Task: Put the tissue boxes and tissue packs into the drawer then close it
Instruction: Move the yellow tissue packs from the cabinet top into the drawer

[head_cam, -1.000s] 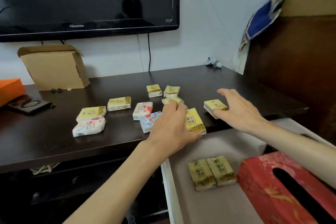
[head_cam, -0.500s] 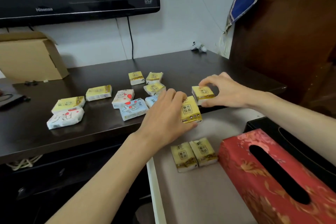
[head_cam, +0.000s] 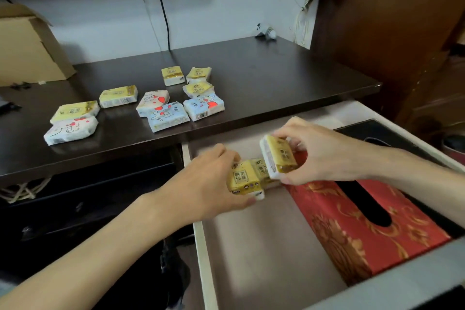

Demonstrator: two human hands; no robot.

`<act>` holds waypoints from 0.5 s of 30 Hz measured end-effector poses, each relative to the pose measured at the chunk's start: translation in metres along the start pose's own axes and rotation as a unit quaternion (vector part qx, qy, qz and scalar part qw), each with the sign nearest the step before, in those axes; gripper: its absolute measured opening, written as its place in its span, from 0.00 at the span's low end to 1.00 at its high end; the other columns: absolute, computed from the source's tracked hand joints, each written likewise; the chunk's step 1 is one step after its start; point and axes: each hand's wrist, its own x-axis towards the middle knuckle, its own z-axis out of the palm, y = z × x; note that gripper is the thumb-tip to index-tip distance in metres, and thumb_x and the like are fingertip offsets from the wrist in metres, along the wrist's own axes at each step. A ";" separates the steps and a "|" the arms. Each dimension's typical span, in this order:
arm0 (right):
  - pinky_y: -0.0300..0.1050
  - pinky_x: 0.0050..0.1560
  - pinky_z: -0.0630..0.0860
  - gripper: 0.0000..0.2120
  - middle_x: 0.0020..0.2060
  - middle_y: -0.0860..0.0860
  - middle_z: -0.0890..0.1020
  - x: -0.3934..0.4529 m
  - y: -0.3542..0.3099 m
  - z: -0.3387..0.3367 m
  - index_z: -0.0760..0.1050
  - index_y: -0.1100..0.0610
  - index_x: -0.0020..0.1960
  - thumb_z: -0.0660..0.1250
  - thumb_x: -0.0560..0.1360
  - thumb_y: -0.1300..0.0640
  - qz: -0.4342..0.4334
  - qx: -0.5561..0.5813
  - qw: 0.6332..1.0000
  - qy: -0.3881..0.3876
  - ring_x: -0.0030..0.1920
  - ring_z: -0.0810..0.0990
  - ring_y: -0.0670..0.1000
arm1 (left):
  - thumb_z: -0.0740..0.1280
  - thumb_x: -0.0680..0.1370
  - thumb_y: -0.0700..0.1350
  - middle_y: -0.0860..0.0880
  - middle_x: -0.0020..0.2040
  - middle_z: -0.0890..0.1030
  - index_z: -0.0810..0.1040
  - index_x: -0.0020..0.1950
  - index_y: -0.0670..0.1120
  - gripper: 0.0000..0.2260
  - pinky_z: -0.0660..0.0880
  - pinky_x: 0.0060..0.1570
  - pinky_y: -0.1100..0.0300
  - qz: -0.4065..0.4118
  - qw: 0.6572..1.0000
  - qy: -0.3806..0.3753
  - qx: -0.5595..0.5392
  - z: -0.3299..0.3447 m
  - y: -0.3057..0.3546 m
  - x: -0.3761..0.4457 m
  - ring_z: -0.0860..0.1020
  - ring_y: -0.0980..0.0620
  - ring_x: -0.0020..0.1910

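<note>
– Two hands over the open pale drawer (head_cam: 204, 257), lower centre?
– Confirmed. Left hand (head_cam: 206, 187) grips a yellow plastic-wrapped tissue pack (head_cam: 242, 178); right hand (head_cam: 324, 153) pinches a second yellow tissue pack (head_cam: 280, 155), tilted, just above.
– Boxes?
– Red gold-patterned tissue box (head_cam: 352, 229) lies in the drawer, lower right.
– Remainder?
– Nine packs (head_cam: 166, 116) rest on the dark wooden tabletop (head_cam: 276, 78), centre left.

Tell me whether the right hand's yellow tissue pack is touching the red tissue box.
Cannot tell. In the head view the yellow tissue pack pinched by the right hand overlaps the red tissue box, and no gap or contact shows.
</note>
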 end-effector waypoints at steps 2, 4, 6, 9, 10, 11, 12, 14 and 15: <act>0.46 0.57 0.76 0.37 0.56 0.35 0.71 -0.005 -0.005 0.008 0.70 0.41 0.69 0.75 0.64 0.33 -0.030 -0.088 0.996 -0.012 0.57 0.74 0.40 | 0.65 0.64 0.73 0.56 0.51 0.70 0.72 0.62 0.53 0.34 0.72 0.52 0.57 0.003 1.000 -0.018 0.018 0.010 0.000 -0.010 0.71 0.56 0.51; 0.44 0.58 0.73 0.38 0.56 0.35 0.70 -0.007 -0.009 0.016 0.69 0.42 0.70 0.74 0.65 0.30 -0.052 -0.161 0.985 -0.033 0.58 0.68 0.40 | 0.63 0.65 0.74 0.56 0.52 0.70 0.72 0.64 0.52 0.35 0.72 0.53 0.57 0.011 0.998 -0.031 0.047 0.018 -0.001 -0.018 0.70 0.55 0.53; 0.43 0.56 0.72 0.38 0.55 0.36 0.69 -0.010 -0.009 0.022 0.68 0.42 0.69 0.72 0.64 0.28 -0.052 -0.202 0.976 -0.059 0.57 0.65 0.39 | 0.61 0.66 0.74 0.55 0.54 0.71 0.71 0.64 0.52 0.35 0.72 0.54 0.56 0.028 0.995 -0.034 0.086 0.025 0.000 -0.022 0.70 0.54 0.54; 0.33 0.45 0.65 0.31 0.52 0.36 0.69 -0.013 -0.007 0.026 0.69 0.38 0.59 0.71 0.61 0.27 -0.038 -0.217 0.972 -0.078 0.50 0.63 0.37 | 0.59 0.67 0.75 0.55 0.53 0.74 0.72 0.61 0.52 0.34 0.71 0.51 0.56 0.040 0.993 -0.025 0.113 0.029 0.001 -0.023 0.70 0.53 0.54; 0.32 0.43 0.63 0.29 0.50 0.35 0.69 -0.011 -0.006 0.026 0.69 0.38 0.55 0.71 0.61 0.27 -0.043 -0.228 0.969 -0.084 0.50 0.62 0.38 | 0.59 0.67 0.76 0.55 0.52 0.74 0.72 0.60 0.52 0.33 0.69 0.48 0.57 0.043 0.992 -0.022 0.116 0.030 0.002 -0.021 0.70 0.53 0.53; 0.31 0.43 0.62 0.27 0.48 0.35 0.69 -0.009 -0.006 0.026 0.70 0.39 0.52 0.72 0.61 0.27 -0.050 -0.241 0.965 -0.092 0.50 0.62 0.38 | 0.59 0.66 0.76 0.55 0.51 0.74 0.72 0.58 0.52 0.33 0.67 0.46 0.57 0.047 0.991 -0.020 0.121 0.031 0.004 -0.020 0.70 0.53 0.52; 0.31 0.43 0.61 0.25 0.47 0.35 0.69 -0.007 -0.006 0.026 0.71 0.39 0.50 0.72 0.61 0.27 -0.057 -0.254 0.960 -0.100 0.51 0.61 0.39 | 0.59 0.66 0.76 0.55 0.50 0.74 0.72 0.56 0.52 0.33 0.65 0.44 0.57 0.050 0.991 -0.020 0.124 0.033 0.006 -0.019 0.70 0.53 0.51; 0.34 0.45 0.60 0.24 0.46 0.35 0.70 -0.005 -0.007 0.027 0.72 0.41 0.48 0.72 0.61 0.27 -0.064 -0.268 0.954 -0.115 0.53 0.61 0.40 | 0.59 0.66 0.76 0.55 0.48 0.73 0.72 0.55 0.52 0.32 0.63 0.43 0.57 0.049 0.991 -0.033 0.118 0.035 0.009 -0.015 0.70 0.53 0.50; 0.38 0.46 0.60 0.25 0.47 0.35 0.70 -0.003 -0.007 0.028 0.73 0.41 0.48 0.72 0.61 0.27 -0.063 -0.269 0.953 -0.122 0.54 0.61 0.41 | 0.60 0.65 0.77 0.56 0.47 0.72 0.71 0.54 0.52 0.32 0.63 0.42 0.56 0.043 0.992 -0.043 0.110 0.035 0.010 -0.013 0.69 0.53 0.49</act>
